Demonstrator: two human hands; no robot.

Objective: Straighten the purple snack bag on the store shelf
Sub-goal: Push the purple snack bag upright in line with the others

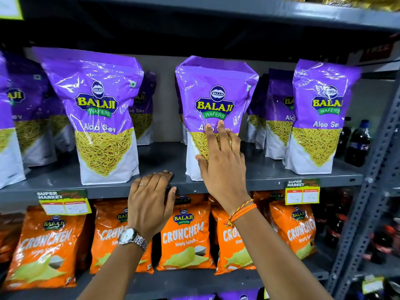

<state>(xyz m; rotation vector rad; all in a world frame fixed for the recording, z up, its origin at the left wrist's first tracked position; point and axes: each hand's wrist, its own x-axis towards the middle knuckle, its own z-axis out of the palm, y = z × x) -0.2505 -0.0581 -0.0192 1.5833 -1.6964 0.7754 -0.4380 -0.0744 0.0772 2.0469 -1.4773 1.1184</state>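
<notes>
Purple glossy Aloo Sev snack bag (216,100) stands upright on the grey metal shelf (270,172); right hand (223,161) presses spread fingers (211,135) flat on it, gripping nothing. Left hand (151,200), at 8 o'clock, rests open on the shelf edge.

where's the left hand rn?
Head view, lower centre: the left hand lies palm-down on the front edge of the grey shelf, in the gap between two front purple bags, just left of the right hand, which touches the middle purple bag.
</notes>
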